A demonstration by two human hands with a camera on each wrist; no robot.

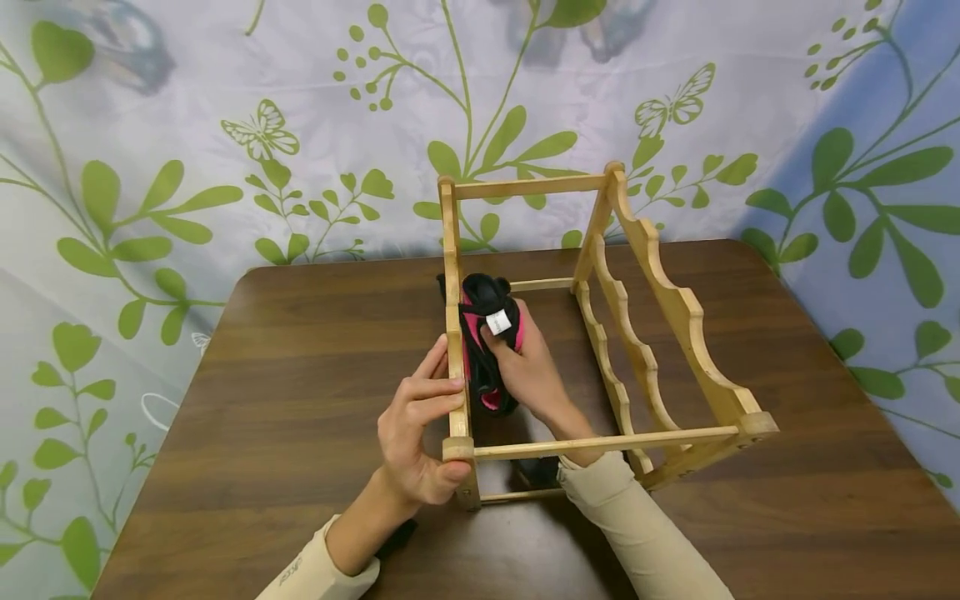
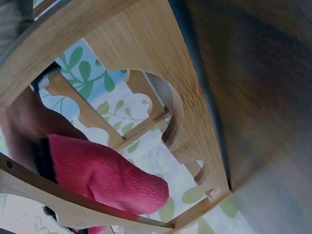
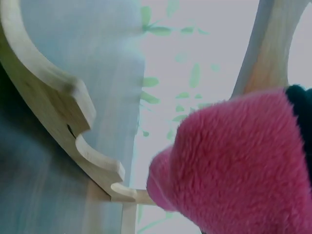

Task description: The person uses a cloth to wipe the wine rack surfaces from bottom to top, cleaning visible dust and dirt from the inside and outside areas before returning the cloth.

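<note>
A light wooden rack [image 1: 717,385] with scalloped rails stands on the table. My left hand [image 1: 416,425] grips its near left corner, fingers over the side rail and thumb below. Inside the frame, my right hand [image 1: 536,367] holds a bunched cloth [image 1: 486,292] against that left side. The cloth is pink and fuzzy with black parts and a white tag [image 1: 498,322]. From the left wrist, the pink cloth [image 2: 107,175] shows between the rails with part of the right hand [image 2: 44,117] behind it. The right wrist view has the cloth [image 3: 239,161] large in front, hiding the fingers.
The brown wooden table [image 1: 315,333] spreads around the rack. Behind it hangs a pale curtain [image 1: 315,50] printed with green leaves and butterflies. A dark object [image 1: 536,471] lies partly hidden under the rack's near bar.
</note>
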